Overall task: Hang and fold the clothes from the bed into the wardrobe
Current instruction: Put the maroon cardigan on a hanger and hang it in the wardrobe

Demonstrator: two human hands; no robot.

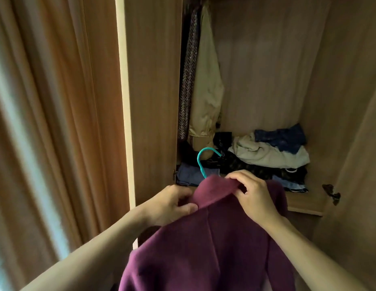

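Note:
A maroon jacket (214, 238) hangs in front of me on a teal hanger (201, 162), whose hook sticks up above the collar. My left hand (172, 204) grips the jacket's left shoulder at the collar edge. My right hand (254, 194) pinches the folded collar on the right. Both are held before the open wardrobe (266, 59).
A beige garment (206, 85) and a dark patterned one (188, 80) hang at the wardrobe's left. Several crumpled and folded clothes (266, 154) lie piled on the wardrobe shelf (304, 204). The wardrobe door (153, 91) stands open at left, with curtains (46, 122) beyond. A metal hinge (332, 194) sits on the right side.

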